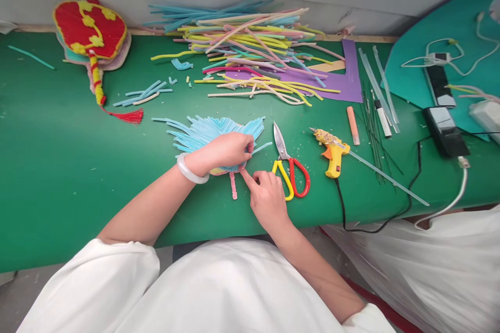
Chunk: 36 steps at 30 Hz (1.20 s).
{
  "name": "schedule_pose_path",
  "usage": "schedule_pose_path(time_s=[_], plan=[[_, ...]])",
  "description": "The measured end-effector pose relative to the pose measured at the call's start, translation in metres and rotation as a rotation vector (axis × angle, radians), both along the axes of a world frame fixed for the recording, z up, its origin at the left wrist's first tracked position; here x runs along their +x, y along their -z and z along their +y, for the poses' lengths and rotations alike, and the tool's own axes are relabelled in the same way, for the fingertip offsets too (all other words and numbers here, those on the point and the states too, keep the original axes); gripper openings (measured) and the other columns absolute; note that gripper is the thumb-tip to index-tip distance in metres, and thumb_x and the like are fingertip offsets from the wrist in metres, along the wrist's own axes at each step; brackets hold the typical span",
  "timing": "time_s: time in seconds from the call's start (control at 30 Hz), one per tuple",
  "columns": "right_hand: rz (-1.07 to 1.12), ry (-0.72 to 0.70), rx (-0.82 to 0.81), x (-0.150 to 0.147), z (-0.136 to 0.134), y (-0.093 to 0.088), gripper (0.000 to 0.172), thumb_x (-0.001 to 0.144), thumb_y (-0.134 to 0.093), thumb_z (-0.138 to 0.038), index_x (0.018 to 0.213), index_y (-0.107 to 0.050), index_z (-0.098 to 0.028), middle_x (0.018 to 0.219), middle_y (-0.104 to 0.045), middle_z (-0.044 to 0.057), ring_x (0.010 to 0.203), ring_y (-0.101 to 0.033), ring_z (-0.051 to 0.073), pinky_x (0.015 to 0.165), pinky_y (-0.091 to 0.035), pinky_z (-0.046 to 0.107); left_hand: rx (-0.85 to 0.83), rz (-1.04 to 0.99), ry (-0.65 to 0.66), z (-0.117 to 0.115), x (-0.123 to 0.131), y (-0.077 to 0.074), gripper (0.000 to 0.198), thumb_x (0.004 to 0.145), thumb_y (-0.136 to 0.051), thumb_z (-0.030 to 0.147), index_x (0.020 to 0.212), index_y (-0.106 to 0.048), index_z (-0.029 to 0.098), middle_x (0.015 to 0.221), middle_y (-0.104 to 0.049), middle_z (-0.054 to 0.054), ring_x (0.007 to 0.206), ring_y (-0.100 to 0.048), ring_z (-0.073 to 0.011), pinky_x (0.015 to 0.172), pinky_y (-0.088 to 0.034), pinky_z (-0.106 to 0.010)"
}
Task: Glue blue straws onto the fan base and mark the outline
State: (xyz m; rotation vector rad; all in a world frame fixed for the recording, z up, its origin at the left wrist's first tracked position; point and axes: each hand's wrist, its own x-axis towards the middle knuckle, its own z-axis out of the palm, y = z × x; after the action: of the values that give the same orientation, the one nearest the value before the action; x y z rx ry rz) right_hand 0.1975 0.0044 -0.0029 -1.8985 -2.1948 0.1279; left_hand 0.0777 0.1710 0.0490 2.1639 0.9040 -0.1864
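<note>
Work on a blue fan-shaped piece (pixel 211 130) is shown in the head view, the only one given. The piece lies flat on the green worktop (pixel 58 140), close to its near edge, with a pink stem (pixel 233 186) sticking out below it.

The left hand (pixel 224 152), a pale bracelet (pixel 189 169) at its wrist, is laid over the lower part of the piece, and its fingers are curled down onto the blue strips, so the piece is held fast. The right hand (pixel 267 195) holds nothing. Its forefinger is stretched out to the base of the piece, just beside the stem, and its other fingers are folded in loosely.

The step in hand is judged to be the pressing down of strips where fan and stem meet, probably onto glue. For the next move, steady pressure from the left hand would be called for while the joint is checked by fingertip.

Red-and-yellow scissors (pixel 291 171) are found just right of the right hand, and a yellow glue gun (pixel 332 152) lies a little further right. A loose pile of coloured strips (pixel 250 47) is heaped at the back, and a finished red fan (pixel 89 28) is seen at the far left.
</note>
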Motion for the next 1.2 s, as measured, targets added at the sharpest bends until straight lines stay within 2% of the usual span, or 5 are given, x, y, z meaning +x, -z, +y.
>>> schedule_pose_path(time_s=[0.17, 0.27, 0.53, 0.9, 1.2], plan=[[0.105, 0.082, 0.133, 0.004, -0.007, 0.001, 0.053, 0.095, -0.042, -0.007, 0.142, -0.054, -0.029, 0.091, -0.054, 0.005, 0.081, -0.046, 0.019, 0.073, -0.037, 0.032, 0.011, -0.051, -0.090, 0.002, 0.000, 0.001, 0.018, 0.087, -0.051, 0.037, 0.087, -0.060, 0.021, 0.081, -0.069, -0.001, 0.068, -0.057, -0.0165, 0.057, -0.036, -0.027], [0.134, 0.146, 0.211, 0.008, -0.012, 0.002, 0.051, 0.096, -0.042, -0.008, 0.140, -0.056, -0.029, 0.089, -0.054, 0.005, 0.080, -0.046, 0.018, 0.074, -0.038, 0.031, 0.030, -0.103, -0.121, 0.003, 0.000, 0.001, 0.018, 0.089, -0.048, 0.034, 0.083, -0.059, 0.020, 0.081, -0.067, -0.002, 0.066, -0.055, -0.0150, 0.058, -0.037, -0.027], [0.046, 0.081, 0.083, 0.000, -0.010, 0.002, 0.052, 0.095, -0.043, -0.008, 0.140, -0.056, -0.030, 0.093, -0.056, 0.006, 0.081, -0.045, 0.019, 0.072, -0.034, 0.033, -0.002, -0.215, -0.268, 0.004, 0.004, 0.002, 0.018, 0.086, -0.052, 0.032, 0.083, -0.064, 0.019, 0.073, -0.064, 0.000, 0.064, -0.054, -0.0143, 0.058, -0.040, -0.026], [-0.023, 0.024, -0.002, -0.006, -0.001, 0.002, 0.061, 0.091, -0.046, -0.005, 0.145, -0.050, -0.032, 0.090, -0.052, 0.006, 0.083, -0.041, 0.022, 0.069, -0.030, 0.035, 0.040, -0.121, -0.133, 0.001, 0.006, 0.003, 0.025, 0.088, -0.051, 0.032, 0.081, -0.070, 0.018, 0.081, -0.072, -0.003, 0.067, -0.057, -0.0152, 0.060, -0.040, -0.027], [0.008, 0.041, 0.039, -0.004, -0.001, 0.000, 0.054, 0.093, -0.044, -0.007, 0.141, -0.055, -0.031, 0.091, -0.054, 0.006, 0.081, -0.044, 0.021, 0.070, -0.034, 0.035, 0.089, -0.019, -0.114, -0.003, 0.011, 0.004, 0.030, 0.086, -0.058, 0.047, 0.087, -0.069, 0.020, 0.069, -0.070, -0.003, 0.065, -0.058, -0.0184, 0.057, -0.035, -0.028]])
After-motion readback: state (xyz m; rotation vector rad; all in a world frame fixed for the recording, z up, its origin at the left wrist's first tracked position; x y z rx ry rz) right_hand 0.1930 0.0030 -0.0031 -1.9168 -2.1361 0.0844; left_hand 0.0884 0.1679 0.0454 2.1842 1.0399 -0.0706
